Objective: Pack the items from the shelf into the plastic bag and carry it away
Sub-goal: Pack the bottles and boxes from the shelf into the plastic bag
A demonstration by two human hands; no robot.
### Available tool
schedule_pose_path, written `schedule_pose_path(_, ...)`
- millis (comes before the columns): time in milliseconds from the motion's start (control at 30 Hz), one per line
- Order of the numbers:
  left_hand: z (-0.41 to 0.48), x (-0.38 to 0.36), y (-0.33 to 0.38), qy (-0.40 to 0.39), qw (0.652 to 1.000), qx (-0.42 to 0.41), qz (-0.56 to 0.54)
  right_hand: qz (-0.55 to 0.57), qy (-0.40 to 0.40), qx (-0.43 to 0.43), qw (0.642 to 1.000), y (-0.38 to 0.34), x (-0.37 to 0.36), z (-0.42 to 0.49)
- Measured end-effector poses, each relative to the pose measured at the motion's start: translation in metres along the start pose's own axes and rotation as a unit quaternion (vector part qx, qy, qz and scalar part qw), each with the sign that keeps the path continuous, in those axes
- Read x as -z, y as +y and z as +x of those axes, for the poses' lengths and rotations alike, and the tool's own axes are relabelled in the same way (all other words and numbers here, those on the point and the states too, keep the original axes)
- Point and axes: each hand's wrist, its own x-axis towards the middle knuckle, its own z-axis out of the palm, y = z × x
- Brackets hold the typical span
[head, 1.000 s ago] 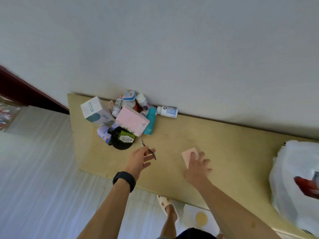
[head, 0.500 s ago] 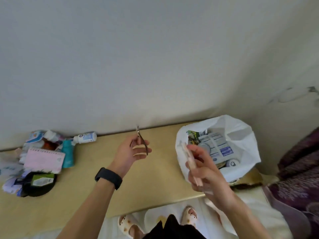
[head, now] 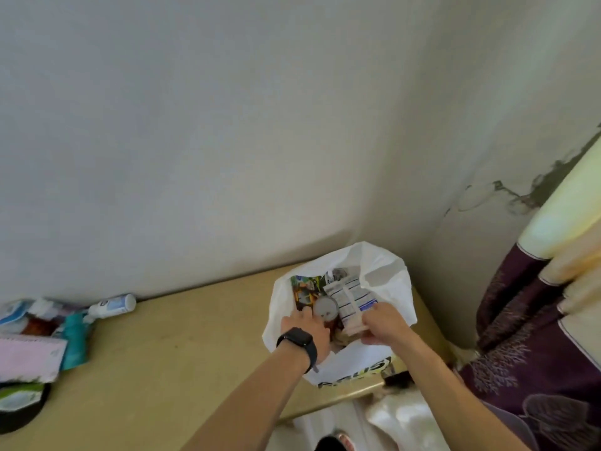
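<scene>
**While 2 hands work in the bag, a pile waits at 9 o'clock**

As the view runs down 2 bare forearms, the left hand (head: 305, 323), with 1 black watch (head: 297, 341) on its wrist, reaches into the mouth of the plastic bag (head: 385, 266) at 5 o'clock from the middle of the view. Its fingers point away and sink among the contents, so I cannot tell whether they hold anything. Just at its 3 o'clock, the right hand (head: 383, 323) pinches a pale flat strip (head: 353, 324) over the bag's near rim, apparently feeding it in.

The bag stands open at the right end of the shelf (head: 195, 336), in the corner. Inside it I count 1 colourful packet (head: 304, 288), 1 round white lid (head: 325, 309) and at least 2 white printed packs (head: 351, 294). Anything deeper is hidden.

By my reading the packing is partway done. Lying on the shelf at 9 o'clock, well apart from the bag, are 1 white bottle (head: 113, 306) on its side against the wall, 1 teal tube (head: 75, 336), 1 pink notebook (head: 29, 358) and 1 black round container (head: 19, 415). A blurred heap behind them is too smeared to count. All of these have to go in before the bag can be gathered up and carried away.

Farther off, 1 purple curtain (head: 536, 320) hangs at 3 o'clock.
</scene>
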Motion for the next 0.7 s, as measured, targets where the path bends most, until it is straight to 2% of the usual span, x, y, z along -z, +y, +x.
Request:
schedule_pose_path(67,0.002,-0.009,-0.008,-0.013,1.0,-0.001,0.028,-0.05,0.018,0.041,0.998,0.009,-0.002,0.002)
schedule_pose_path(133,-0.003,-0.014,-0.02,0.013,0.997,-0.001,0.071,-0.144,0.026,0.06,0.987,0.021,-0.005,0.003)
schedule_pose_path(233,-0.015,-0.016,-0.04,0.061,0.993,-0.009,0.104,-0.173,0.046,0.085,0.98,0.025,-0.007,-0.013)
schedule_pose_path(367,-0.04,-0.021,-0.064,0.157,0.987,-0.02,-0.038,-0.1,0.046,0.163,0.981,0.004,-0.007,-0.039)
schedule_pose_path(500,-0.074,-0.042,-0.108,0.218,0.954,0.083,-0.19,-0.062,0.054,0.25,0.965,-0.049,-0.026,-0.07)
schedule_pose_path(700,-0.123,-0.093,-0.198,0.223,0.89,0.243,-0.314,-0.112,-0.086,0.344,0.928,-0.117,-0.114,-0.086)
